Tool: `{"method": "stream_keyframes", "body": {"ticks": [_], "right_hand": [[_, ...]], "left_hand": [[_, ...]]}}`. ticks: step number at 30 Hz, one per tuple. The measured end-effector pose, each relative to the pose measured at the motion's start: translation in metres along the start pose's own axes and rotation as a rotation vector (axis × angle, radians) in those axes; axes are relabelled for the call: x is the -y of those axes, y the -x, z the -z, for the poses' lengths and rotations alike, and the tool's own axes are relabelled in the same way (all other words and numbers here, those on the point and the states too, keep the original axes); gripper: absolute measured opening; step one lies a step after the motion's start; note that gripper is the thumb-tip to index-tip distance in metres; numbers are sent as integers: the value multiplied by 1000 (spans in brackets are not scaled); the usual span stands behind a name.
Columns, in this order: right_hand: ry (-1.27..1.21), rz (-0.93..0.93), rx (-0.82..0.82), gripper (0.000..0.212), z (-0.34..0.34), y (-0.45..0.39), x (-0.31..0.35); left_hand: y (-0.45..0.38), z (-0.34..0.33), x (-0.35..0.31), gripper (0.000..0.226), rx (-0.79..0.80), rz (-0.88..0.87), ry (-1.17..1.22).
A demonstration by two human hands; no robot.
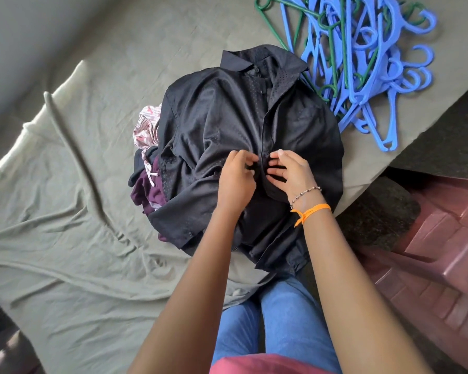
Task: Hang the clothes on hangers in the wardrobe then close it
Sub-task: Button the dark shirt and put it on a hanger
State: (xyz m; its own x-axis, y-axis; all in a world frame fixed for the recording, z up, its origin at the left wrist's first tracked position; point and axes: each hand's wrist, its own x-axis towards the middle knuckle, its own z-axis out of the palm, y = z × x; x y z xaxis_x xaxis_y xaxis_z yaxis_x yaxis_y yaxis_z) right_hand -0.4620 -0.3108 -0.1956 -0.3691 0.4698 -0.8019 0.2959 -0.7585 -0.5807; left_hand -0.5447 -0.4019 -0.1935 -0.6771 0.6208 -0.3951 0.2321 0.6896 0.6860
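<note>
My legs: blue jeans (278, 319), standing at the bed's edge.
Right side: maroon plastic chair (438, 255) on dark speckled floor (373, 220).
Surface: wrinkled grey-green bedsheet (65, 211).
My left hand (235, 179): fingers curled, pinching the black shirt (227, 117) at its button placket.
My right hand (292, 171): pinching the placket's other edge.
Shirt: atop a clothes pile (147, 157).
Far: blue and green hangers (362, 63) heaped beside the collar.

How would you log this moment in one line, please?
shirt: on pile | left hand, right hand: pinching placket | hangers: untouched
</note>
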Motion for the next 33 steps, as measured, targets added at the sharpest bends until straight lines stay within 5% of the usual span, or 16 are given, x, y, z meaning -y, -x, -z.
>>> {"method": "stream_keyframes", "body": {"ticks": [4,9,15,19,23,28,33], "right_hand": [[326,226,-49,9,7,7,-33],[565,392,-134,13,11,19,-64],[417,594,-312,20,1,12,-45],[612,670,-301,37,-13,-8,-26],[535,610,-377,13,-13,-22,-23],[138,358,-185,12,0,-19,-24],[10,262,-93,11,4,-21,-21]], "left_hand": [[36,-3,12,11,-208,-99,-247],[63,-8,24,16,-224,-67,-391],[30,-4,-12,44,-179,-85,50],[-2,2,-25,42,-173,67,181],[-12,-3,-19,29,-152,143,130],[-13,-11,-23,12,-103,168,165],[-17,-10,-19,8,-58,255,300]]}}
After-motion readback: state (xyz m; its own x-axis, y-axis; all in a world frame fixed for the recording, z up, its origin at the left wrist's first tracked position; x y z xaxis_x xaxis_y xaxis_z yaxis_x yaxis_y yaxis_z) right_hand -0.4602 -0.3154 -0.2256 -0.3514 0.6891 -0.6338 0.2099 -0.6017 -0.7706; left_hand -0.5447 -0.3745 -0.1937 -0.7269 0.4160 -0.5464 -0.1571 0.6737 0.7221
